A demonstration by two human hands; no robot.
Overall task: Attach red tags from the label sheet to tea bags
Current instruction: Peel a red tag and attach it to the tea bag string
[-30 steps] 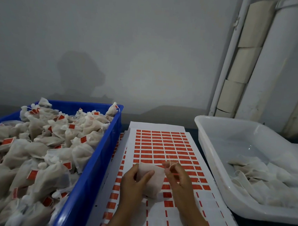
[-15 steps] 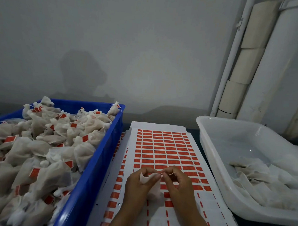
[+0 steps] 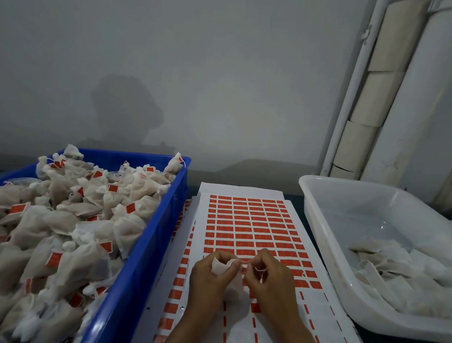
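Now both hands' fingers pinch the tea bag [image 3: 222, 267], its neck pointing right.

Plain grey wall [image 3: 223, 80] fills the back — dim light, a soft head-shaped shadow [image 3: 126, 107] on it. At the right, a white pipe [image 3: 352, 99] and stacked cream rolls [image 3: 378, 95] stand upright.

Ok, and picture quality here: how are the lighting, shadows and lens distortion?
Head view: dim, flat light; a soft head-shaped shadow falls on the wall; wide-angle bending tilts the pipes at right; small glare spot in the white tub; both hands and the tea bag are fairly sharp.
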